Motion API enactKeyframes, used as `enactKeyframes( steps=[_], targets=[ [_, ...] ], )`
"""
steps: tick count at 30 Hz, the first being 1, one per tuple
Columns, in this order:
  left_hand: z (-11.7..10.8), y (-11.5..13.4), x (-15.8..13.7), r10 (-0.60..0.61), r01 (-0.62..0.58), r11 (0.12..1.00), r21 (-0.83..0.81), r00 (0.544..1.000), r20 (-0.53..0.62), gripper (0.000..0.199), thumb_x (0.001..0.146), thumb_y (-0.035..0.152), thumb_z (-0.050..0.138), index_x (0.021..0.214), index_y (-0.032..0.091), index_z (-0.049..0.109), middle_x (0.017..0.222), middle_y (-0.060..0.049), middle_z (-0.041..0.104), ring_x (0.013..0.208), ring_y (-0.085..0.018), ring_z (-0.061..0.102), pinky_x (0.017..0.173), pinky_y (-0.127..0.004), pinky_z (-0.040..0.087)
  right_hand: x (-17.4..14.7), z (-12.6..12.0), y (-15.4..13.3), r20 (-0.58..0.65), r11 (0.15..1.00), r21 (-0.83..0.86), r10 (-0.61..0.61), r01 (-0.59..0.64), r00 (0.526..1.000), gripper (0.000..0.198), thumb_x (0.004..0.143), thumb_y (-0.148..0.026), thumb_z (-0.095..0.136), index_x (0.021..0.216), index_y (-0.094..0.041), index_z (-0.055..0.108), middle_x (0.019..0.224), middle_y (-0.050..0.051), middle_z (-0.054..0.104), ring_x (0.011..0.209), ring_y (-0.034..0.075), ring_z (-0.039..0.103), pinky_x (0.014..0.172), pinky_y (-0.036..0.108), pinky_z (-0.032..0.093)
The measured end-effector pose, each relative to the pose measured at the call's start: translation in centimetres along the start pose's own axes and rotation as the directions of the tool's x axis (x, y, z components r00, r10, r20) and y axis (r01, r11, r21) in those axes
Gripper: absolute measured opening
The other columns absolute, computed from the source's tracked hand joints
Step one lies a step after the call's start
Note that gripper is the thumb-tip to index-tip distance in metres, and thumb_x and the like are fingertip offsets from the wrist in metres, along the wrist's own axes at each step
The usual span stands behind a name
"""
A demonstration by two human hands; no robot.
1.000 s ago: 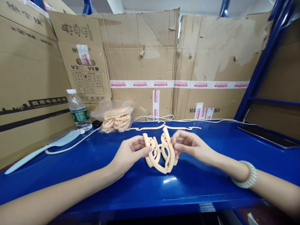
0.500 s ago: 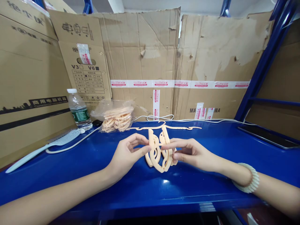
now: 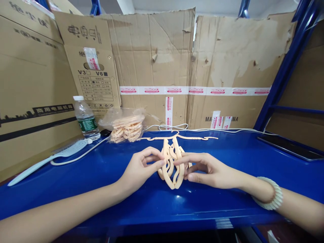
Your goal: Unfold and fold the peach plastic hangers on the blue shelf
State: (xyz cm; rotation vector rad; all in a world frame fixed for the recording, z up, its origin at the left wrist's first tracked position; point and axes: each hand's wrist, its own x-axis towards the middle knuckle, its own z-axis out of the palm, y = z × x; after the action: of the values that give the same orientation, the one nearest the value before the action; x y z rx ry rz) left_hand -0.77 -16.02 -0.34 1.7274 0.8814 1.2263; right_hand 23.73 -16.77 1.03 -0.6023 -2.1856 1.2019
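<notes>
Between my hands is a cream plastic folding hanger (image 3: 180, 178), its two arms folded into a narrow V with the joined end towards me. My left hand (image 3: 141, 166) pinches the left arm between thumb and fingers. On the other side, my right hand (image 3: 209, 167) has its fingers on the right arm, with the index finger lying across its front. Part of the hanger is hidden behind those fingers. Just behind lies another cream hanger (image 3: 189, 137), spread out flat with its hook pointing away from me.
A clear bag of cream hangers (image 3: 126, 130) lies at the back left. Beside it stand a water bottle (image 3: 87, 121) and a pale blue hairbrush (image 3: 68, 151) lying down. A dark tablet-like device (image 3: 291, 147) rests at right. Cardboard (image 3: 154, 67) walls the back; a white cable (image 3: 215, 130) runs along it.
The upper ends of the hanger's two arms have come closer together, and its joined end has shifted slightly towards me. Both hands keep their places on it.
</notes>
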Motion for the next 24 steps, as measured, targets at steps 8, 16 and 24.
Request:
enactKeyframes(
  steps=[8, 16, 24],
  targets=[
    [0.0, 0.4, -0.2, -0.02, 0.016, 1.0, 0.021, 0.985, 0.169, 0.021, 0.075, 0.025, 0.068, 0.094, 0.017, 0.071, 0.102, -0.007, 0.068, 0.1, -0.022, 0.063, 0.094, -0.033, 0.05, 0.1, -0.7, -0.1, -0.003, 0.998, -0.016, 0.057, -0.057, 0.998, 0.04, 0.089, -0.038, 0.059, 0.125, -0.021, 0.059, 0.124, 0.01, 0.057, 0.099, 0.019, 0.06, 0.079, 0.029, 0.053],
    [0.1, 0.9, -0.4, 0.012, -0.042, 0.983, 0.177, 0.986, 0.166, 0.027, 0.075, 0.018, 0.06, 0.101, 0.02, 0.068, 0.108, -0.006, 0.067, 0.102, -0.023, 0.062, 0.094, -0.035, 0.049, 0.0, -4.8, 1.0, -0.251, 0.962, -0.088, 0.228, -0.257, 0.941, 0.043, 0.084, -0.044, 0.062, 0.115, -0.015, 0.065, 0.08, 0.005, 0.067, 0.062, 0.013, 0.061, 0.062, 0.028, 0.054],
    [-0.4, 0.3, -0.6, 0.148, -0.248, 0.876, 0.414, 0.955, 0.258, 0.038, 0.08, 0.019, 0.057, 0.117, 0.024, 0.063, 0.118, -0.006, 0.063, 0.111, -0.025, 0.057, 0.1, -0.039, 0.044, -1.1, -6.5, 1.7, -0.136, 0.826, -0.449, 0.314, -0.341, 0.94, 0.046, 0.084, -0.045, 0.058, 0.123, -0.02, 0.059, 0.096, 0.007, 0.065, 0.076, 0.018, 0.061, 0.062, 0.03, 0.053]
  ],
)
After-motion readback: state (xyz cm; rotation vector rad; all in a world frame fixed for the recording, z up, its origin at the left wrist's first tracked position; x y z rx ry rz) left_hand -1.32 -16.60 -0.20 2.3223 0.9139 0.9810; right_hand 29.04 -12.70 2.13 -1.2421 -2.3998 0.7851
